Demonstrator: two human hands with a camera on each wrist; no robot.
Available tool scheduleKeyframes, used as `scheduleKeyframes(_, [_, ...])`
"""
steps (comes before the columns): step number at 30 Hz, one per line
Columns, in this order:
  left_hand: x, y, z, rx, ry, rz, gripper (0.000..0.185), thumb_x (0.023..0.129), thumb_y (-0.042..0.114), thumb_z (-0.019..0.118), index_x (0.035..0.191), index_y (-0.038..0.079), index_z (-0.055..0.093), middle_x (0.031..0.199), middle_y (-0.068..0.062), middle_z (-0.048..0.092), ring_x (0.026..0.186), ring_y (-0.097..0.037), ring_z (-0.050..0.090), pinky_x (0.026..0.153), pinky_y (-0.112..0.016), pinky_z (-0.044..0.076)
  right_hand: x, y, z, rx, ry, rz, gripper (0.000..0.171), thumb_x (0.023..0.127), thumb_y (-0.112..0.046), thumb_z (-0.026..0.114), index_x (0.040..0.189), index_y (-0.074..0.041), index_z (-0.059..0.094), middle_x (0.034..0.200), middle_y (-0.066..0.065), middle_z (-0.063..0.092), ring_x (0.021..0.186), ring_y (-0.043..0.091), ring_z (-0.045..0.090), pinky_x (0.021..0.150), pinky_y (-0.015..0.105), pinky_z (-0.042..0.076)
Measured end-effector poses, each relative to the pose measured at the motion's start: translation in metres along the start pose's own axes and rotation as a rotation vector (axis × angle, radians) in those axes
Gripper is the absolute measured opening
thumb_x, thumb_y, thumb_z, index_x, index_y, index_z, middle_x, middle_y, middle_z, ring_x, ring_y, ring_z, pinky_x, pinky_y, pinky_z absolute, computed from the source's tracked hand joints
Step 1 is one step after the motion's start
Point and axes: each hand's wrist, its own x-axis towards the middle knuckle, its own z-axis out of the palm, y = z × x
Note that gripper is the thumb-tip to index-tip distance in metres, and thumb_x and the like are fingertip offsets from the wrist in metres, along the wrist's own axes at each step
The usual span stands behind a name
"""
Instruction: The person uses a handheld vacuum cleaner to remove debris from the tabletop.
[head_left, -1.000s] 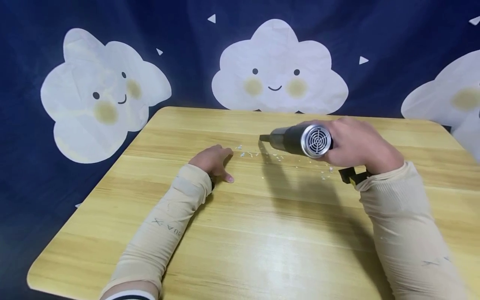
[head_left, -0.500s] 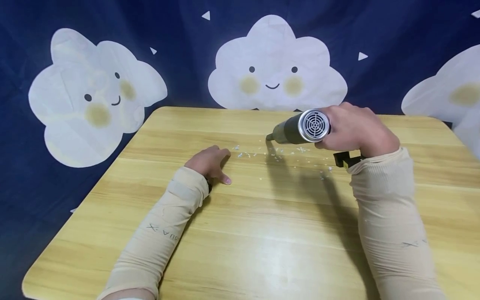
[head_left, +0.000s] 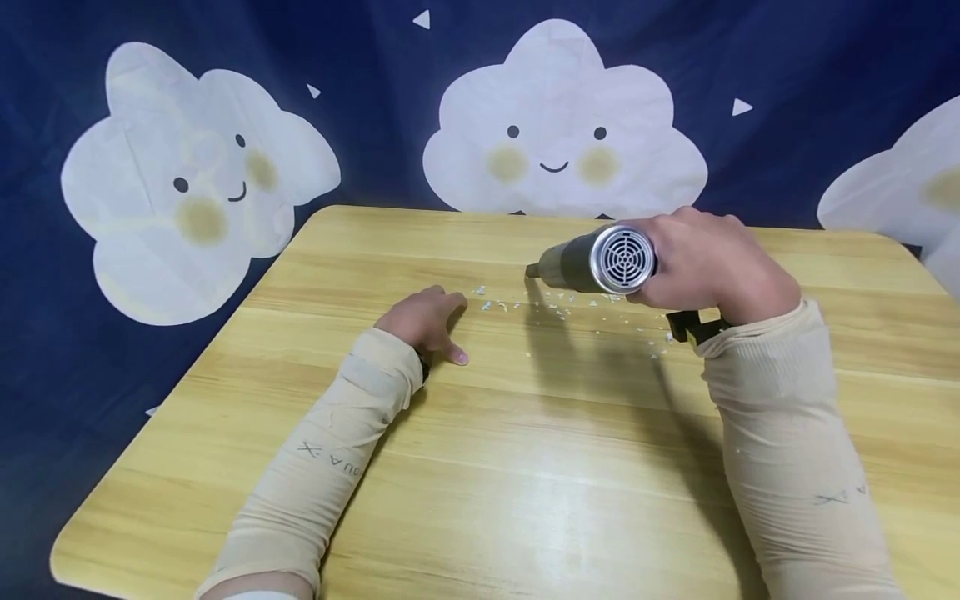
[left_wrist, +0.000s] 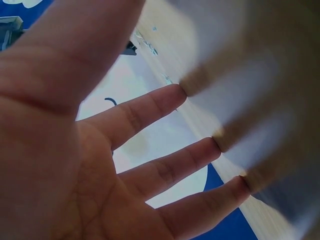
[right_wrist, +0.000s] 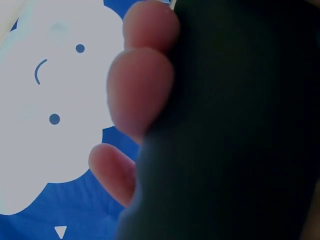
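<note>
My right hand (head_left: 705,267) grips a dark blower-like tool (head_left: 592,262) with a round silver grille at its rear; its narrow nozzle points left, just above the wooden table (head_left: 480,467). In the right wrist view the tool's dark body (right_wrist: 235,125) fills the frame, with my fingertips (right_wrist: 142,90) curled round it. Small white scraps (head_left: 555,310) lie scattered on the table under and left of the nozzle. My left hand (head_left: 423,321) rests on the table left of the scraps, fingers straight, their fingertips (left_wrist: 175,95) pressing the wood.
A dark blue backdrop (head_left: 375,92) with white smiling clouds hangs behind the table. A black strap (head_left: 693,327) sits at my right wrist. The table's rounded front left corner (head_left: 71,554) is near the frame's bottom.
The tool and my right hand rose and drew back a little towards the far edge, then settled slightly lower. My left hand has stayed in place.
</note>
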Motion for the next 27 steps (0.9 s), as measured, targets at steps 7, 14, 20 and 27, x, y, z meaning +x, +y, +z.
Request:
scheduleKeyframes(7, [-0.0002,0.0004,0.0003,-0.001,0.002,-0.003,0.082,0.068,0.040,0.087,0.137,0.017,0.050,0.121,-0.011,0.049,0.103,-0.026,0.050,0.089,-0.042,0.045,-0.0014,-0.0019,0.0007,0.008,-0.013,-0.014,0.048,0.066,-0.025,0.075,0.112,-0.023,0.064,0.086,0.002,0.067,0.077,0.025,0.060,0.058,0.051,0.043])
scheduleKeyframes(14, [-0.0004,0.0003,0.0005,-0.002,0.005,-0.009,0.083,0.067,0.041,0.087,0.137,0.017,0.050,0.121,-0.011,0.049,0.103,-0.026,0.050,0.088,-0.041,0.046,-0.0012,-0.0019,0.0001,0.005,0.003,-0.013,0.047,0.067,-0.025,0.076,0.112,-0.024,0.064,0.085,0.002,0.067,0.077,0.025,0.060,0.058,0.050,0.042])
scheduleKeyframes(20, [-0.0002,-0.0002,0.0007,-0.005,0.008,-0.006,0.085,0.067,0.041,0.087,0.139,0.017,0.049,0.123,-0.011,0.049,0.104,-0.026,0.050,0.090,-0.042,0.046,-0.0015,-0.0020,-0.0005,0.015,-0.010,-0.012,0.042,0.066,-0.023,0.075,0.106,-0.023,0.065,0.081,0.001,0.065,0.074,0.024,0.059,0.056,0.047,0.041])
scheduleKeyframes(27, [-0.0005,-0.0009,0.0011,0.000,0.010,-0.001,0.086,0.067,0.041,0.087,0.140,0.017,0.048,0.124,-0.011,0.049,0.105,-0.026,0.050,0.091,-0.043,0.045,-0.0043,0.0003,-0.0031,0.000,0.010,0.002,0.052,0.066,-0.025,0.075,0.117,-0.025,0.063,0.087,0.004,0.067,0.078,0.028,0.060,0.056,0.051,0.043])
